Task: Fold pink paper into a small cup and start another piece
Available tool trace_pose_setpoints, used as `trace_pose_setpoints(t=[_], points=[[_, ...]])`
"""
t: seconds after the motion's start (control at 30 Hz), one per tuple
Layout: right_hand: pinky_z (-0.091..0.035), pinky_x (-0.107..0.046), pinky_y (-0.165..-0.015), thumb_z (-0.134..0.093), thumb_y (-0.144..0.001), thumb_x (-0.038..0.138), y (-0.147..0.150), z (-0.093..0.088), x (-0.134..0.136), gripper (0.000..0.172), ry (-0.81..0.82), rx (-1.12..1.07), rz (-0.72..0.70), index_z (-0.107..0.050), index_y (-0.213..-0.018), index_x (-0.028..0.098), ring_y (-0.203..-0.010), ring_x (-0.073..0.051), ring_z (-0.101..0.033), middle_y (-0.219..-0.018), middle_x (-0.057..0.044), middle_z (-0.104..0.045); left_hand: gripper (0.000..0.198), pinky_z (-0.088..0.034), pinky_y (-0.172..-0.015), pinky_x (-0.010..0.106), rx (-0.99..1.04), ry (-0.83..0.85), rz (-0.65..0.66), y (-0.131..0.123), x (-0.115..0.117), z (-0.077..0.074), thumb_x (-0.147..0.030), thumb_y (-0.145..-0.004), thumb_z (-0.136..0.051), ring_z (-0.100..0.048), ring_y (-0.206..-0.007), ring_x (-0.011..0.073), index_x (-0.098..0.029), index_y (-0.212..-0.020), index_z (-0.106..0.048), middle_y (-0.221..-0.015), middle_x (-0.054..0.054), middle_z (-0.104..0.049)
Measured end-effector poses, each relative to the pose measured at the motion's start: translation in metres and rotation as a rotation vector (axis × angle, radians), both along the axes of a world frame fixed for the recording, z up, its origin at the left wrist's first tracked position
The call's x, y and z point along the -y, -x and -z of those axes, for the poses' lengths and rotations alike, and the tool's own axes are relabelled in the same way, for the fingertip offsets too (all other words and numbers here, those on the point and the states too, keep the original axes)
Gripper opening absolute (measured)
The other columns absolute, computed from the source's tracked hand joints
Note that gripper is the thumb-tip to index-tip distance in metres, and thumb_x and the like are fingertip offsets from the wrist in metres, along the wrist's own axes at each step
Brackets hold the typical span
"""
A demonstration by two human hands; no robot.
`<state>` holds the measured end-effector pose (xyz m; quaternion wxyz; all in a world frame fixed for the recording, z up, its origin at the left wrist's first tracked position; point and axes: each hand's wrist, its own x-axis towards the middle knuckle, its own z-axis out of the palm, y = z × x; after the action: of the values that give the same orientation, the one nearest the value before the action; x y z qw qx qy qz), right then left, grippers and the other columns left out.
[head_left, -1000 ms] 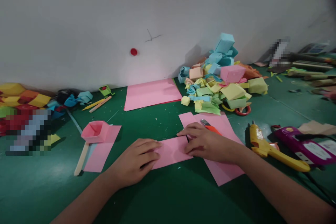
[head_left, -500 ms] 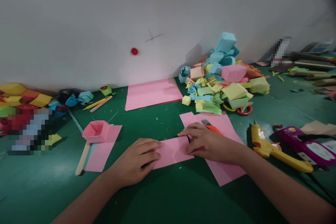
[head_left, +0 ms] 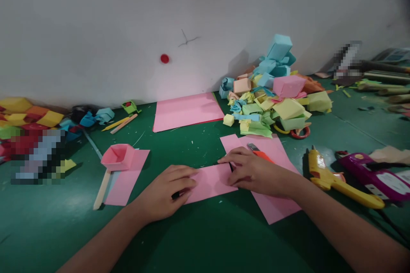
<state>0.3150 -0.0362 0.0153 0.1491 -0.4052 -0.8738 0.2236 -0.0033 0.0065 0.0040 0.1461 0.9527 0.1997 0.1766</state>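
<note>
A small rectangular piece of pink paper [head_left: 209, 183] lies before me on the green table. My left hand [head_left: 169, 190] grips its left end with bent fingers. On the right end, my right hand [head_left: 248, 172] holds it with curled fingertips; a small dark bit shows between those fingers. Under my right forearm is a larger pink sheet [head_left: 282, 209]. A cutter with an orange handle [head_left: 264, 156] rests on that sheet, partly hidden behind my right hand. To the left, an open pink paper box [head_left: 118, 158] sits on a pink strip [head_left: 124, 190] beside a wooden stick [head_left: 102, 190].
Folded paper boxes and scraps are heaped [head_left: 272, 102] against the white wall [head_left: 112, 38]. A yellow glue gun [head_left: 339, 185] and a purple power strip [head_left: 374, 175] lie at right, scissors [head_left: 299, 132] by the heap. Pink sheets [head_left: 187, 113] lie at the back, yellow-orange paper shapes [head_left: 28, 113] at left.
The camera view has tilted slightly. Both hands stay on the ends of the pink paper, with hardly any visible movement.
</note>
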Motion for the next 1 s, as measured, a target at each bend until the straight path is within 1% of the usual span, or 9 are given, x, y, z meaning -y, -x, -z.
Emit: trace_pose_setpoints(t=[0.2,0.4,0.57,0.7,1.0], points=[[-0.039,-0.043,-0.107,-0.064,-0.093,0.021,-0.0001,-0.0001,-0.0001,0.017,0.007,-0.008,-0.007,-0.077,-0.088,0.031,-0.132,-0.026,-0.040,-0.141,0.002,-0.058,0.021,-0.048,-0.103,0.039,-0.007,0.043,-0.009,0.0008,-0.0019,0.0002,-0.019,-0.098,-0.054,-0.058,-0.123,0.0212,-0.023,-0.113,-0.068,-0.133,0.008,-0.065],[-0.038,-0.046,-0.108,-0.065,-0.092,0.022,-0.0007,0.0029,-0.0006,0.017,0.002,0.010,-0.002,-0.077,-0.088,0.032,-0.133,-0.027,-0.039,-0.143,0.004,-0.056,0.018,-0.049,-0.101,0.037,0.032,0.032,-0.006,0.0003,-0.0020,-0.0009,-0.018,-0.098,-0.056,-0.060,-0.119,0.0202,-0.022,-0.106,-0.071,-0.130,0.008,-0.068],[-0.036,-0.047,-0.109,-0.064,-0.092,0.023,-0.0012,0.0035,0.0001,0.017,-0.002,0.021,-0.004,-0.078,-0.088,0.032,-0.134,-0.027,-0.039,-0.144,0.003,-0.056,0.016,-0.050,-0.101,0.035,0.047,0.052,-0.015,0.0011,-0.0022,-0.0010,-0.018,-0.097,-0.058,-0.060,-0.120,0.0195,-0.022,-0.105,-0.071,-0.129,0.007,-0.068],[-0.037,-0.047,-0.109,-0.064,-0.092,0.024,-0.0012,0.0034,0.0009,0.017,-0.010,0.014,0.000,-0.078,-0.087,0.032,-0.133,-0.027,-0.040,-0.143,0.002,-0.057,0.016,-0.050,-0.101,0.036,0.044,0.066,-0.018,0.0006,-0.0029,-0.0002,-0.019,-0.096,-0.059,-0.060,-0.120,0.0198,-0.022,-0.106,-0.071,-0.129,0.007,-0.068],[-0.037,-0.047,-0.109,-0.065,-0.092,0.020,-0.0002,0.0007,0.0003,0.018,-0.003,0.037,-0.004,-0.078,-0.086,0.031,-0.134,-0.028,-0.039,-0.143,0.001,-0.057,0.017,-0.050,-0.101,0.038,0.038,0.061,-0.005,0.0004,-0.0029,-0.0019,-0.018,-0.096,-0.057,-0.060,-0.120,0.0210,-0.022,-0.106,-0.071,-0.129,0.009,-0.067]])
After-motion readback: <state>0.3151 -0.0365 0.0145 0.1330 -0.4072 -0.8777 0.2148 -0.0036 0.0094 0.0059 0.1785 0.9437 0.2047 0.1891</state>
